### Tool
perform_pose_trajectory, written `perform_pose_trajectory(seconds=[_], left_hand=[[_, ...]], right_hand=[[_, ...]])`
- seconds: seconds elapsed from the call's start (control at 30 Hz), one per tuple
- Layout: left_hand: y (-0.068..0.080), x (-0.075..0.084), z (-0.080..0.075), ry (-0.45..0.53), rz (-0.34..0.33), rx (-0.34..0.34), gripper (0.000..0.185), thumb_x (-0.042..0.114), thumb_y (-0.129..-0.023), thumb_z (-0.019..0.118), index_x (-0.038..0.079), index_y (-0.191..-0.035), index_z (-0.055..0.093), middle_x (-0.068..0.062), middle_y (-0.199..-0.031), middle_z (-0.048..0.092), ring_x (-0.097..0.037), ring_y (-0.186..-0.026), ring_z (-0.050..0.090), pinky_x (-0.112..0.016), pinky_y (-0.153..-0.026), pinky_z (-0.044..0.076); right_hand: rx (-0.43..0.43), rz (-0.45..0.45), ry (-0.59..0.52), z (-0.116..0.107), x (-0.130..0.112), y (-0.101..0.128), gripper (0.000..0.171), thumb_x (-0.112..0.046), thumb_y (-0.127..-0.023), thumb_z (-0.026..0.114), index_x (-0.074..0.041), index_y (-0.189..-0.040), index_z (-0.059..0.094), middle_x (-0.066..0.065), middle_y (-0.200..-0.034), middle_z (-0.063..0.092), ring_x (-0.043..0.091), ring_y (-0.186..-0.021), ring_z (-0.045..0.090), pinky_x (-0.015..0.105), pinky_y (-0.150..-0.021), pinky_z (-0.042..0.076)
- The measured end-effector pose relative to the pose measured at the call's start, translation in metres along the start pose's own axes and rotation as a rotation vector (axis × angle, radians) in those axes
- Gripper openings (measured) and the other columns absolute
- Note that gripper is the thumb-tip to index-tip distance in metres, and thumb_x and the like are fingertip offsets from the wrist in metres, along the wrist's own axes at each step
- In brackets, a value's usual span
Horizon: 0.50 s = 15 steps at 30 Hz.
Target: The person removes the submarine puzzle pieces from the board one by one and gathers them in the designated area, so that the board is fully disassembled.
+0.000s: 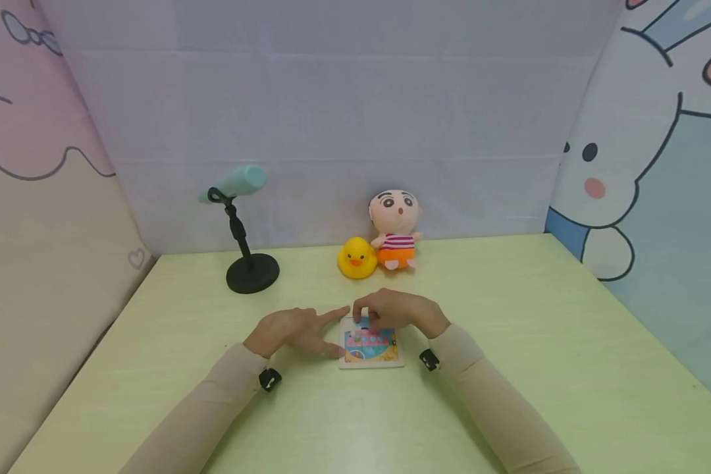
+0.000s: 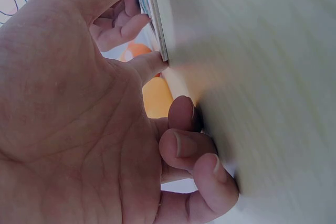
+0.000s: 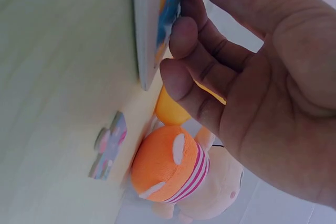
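On the bench (image 1: 154,395) lies a pic. puzzle board (image 1: 370,357), flat, w/ the L hand (image 1: 299,330) at its left side, thumb & index spread wide, other fingers loosely bent. R hand (image 1: 395,309) is over the board's far part, fingers bent down onto it; can't tell if they pinch a pc. or just touch. Per R wrist view, a loose puzzle pc. (image 3: 112,144) lies near the board; behind: yellow duck (image 1: 357,258), doll (image 1: 397,224), blk stand (image 1: 252,273) at left
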State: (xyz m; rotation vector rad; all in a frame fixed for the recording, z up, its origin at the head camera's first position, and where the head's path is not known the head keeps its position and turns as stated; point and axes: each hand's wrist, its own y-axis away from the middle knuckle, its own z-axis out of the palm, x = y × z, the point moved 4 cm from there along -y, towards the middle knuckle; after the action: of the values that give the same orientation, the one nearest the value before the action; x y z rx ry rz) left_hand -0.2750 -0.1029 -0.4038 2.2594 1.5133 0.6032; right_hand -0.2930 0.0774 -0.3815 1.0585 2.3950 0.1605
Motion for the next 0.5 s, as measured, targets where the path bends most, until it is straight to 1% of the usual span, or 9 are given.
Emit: perform_pose_trajectory(seconds=[0.2,0.37,0.5], left_hand=[[-0.0015,-0.0007,0.0007,0.000,-0.006,-0.004,0.092,0.076,-0.081,0.060,0.046,-0.158,0.018,-0.014,-0.124,0.058,-0.030,-0.107,0.058,-0.057,-0.088,0.048],[-0.0006,0.0001,0.0005,-0.002,-0.004,0.000,0.092,0.076,-0.081,0.060,0.046,-0.158,0.019,-0.012,-0.118,0.058,-0.029,-0.103,0.058,-0.056,-0.085,0.049],[-0.0002,0.0002,-0.0008,-0.005,0.005,0.009,0.092,0.076,-0.082,0.060,0.047,-0.158,0.018,-0.011,-0.110,0.058,-0.027,-0.097,0.058,-0.053,-0.081,0.049]], right_hand=[[-0.001,0.023,0.005,0.0033,0.0001,-0.0020,0.022,-0.008,-0.095,0.069,-0.023,-0.110,0.062,-0.003,-0.077,0.055,0.013,-0.071,0.051,0.026,-0.066,0.042],[0.001,0.015,0.008,0.0048,0.0003,-0.0041,0.022,-0.007,-0.095,0.069,-0.022,-0.109,0.061,-0.003,-0.074,0.052,0.013,-0.069,0.050,0.025,-0.065,0.041],[0.019,0.004,0.033,0.0037,-0.0015,-0.0054,0.022,-0.009,-0.094,0.070,-0.023,-0.109,0.061,-0.002,-0.078,0.053,0.014,-0.073,0.051,0.025,-0.066,0.042]])
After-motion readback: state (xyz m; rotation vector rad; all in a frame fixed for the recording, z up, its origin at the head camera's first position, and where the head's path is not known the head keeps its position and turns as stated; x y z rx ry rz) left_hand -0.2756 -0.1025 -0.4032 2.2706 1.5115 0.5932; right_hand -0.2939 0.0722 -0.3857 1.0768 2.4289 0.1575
